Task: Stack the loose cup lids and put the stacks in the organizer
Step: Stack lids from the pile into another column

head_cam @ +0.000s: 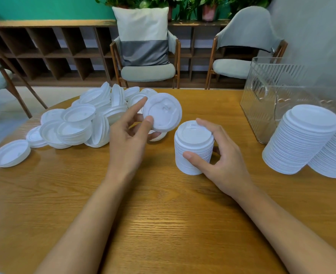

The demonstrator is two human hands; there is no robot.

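My left hand (130, 135) pinches a single white cup lid (164, 112), tilted with its top toward me, above the table and just left of a short stack of lids (193, 151). My right hand (218, 155) grips that short stack, thumb on its front and fingers over its top rim. A heap of loose white lids (84, 123) lies at the left of the table. Two tall leaning stacks of lids (301, 139) stand at the right. The clear ribbed plastic organizer (262, 99) stands at the back right.
The wooden table (163, 214) fills the foreground. One loose lid (9, 153) lies near its left edge. Chairs (147, 62) and a low wooden shelf stand behind the table.
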